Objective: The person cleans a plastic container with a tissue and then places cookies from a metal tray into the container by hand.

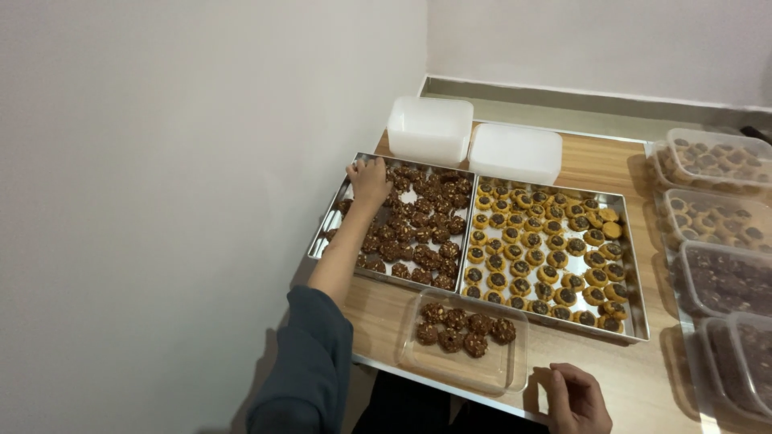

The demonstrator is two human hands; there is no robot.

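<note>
- Dark chocolate nut-studded cookies (418, 233) look light and crumbly; pinch one gently by its edges.
- Left hand (368, 178) closes on one at the steel tray's (342, 197) eleven o'clock corner.
- Right hand (575, 398), loosely curled and empty, rests on the wooden surface (595, 161).

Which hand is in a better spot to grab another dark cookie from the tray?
Left, probably. The left hand is already over the far corner of the left tray, its fingers on the dark cookies. The right hand rests on the table edge beside the clear container, away from that tray.
</note>
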